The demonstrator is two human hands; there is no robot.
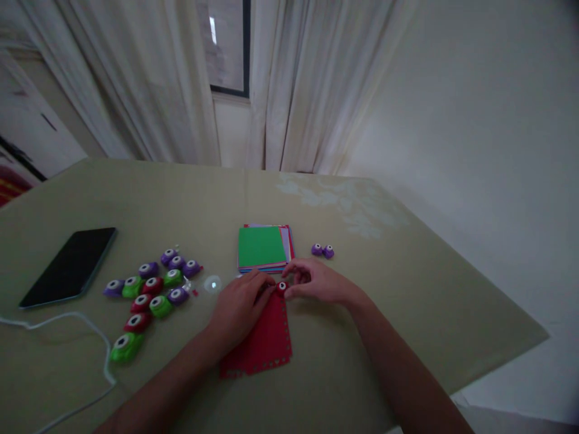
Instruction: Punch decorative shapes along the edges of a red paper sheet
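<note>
A sheet of red paper (pixel 265 340) with small punched shapes along its right and lower edges lies before me. At its top right corner sits a small red craft paper punch (pixel 282 287) with a white ring and dark centre on top. My left hand (pixel 242 307) rests over the paper's upper left side, its fingers and thumb closed on the sheet beside the punch. From the right, the curled fingers and thumb of my right hand (pixel 314 281) close around the punch; the exact contact is partly hidden.
Behind my hands lies a stack of coloured paper, green sheet (pixel 260 246) on top. Several purple, green and red punches (pixel 151 286) stand at left, near a clear round lid (pixel 212 284). Two purple punches (pixel 322 250) sit at right. A tablet (pixel 70 265) and white cable (pixel 107 355) lie far left.
</note>
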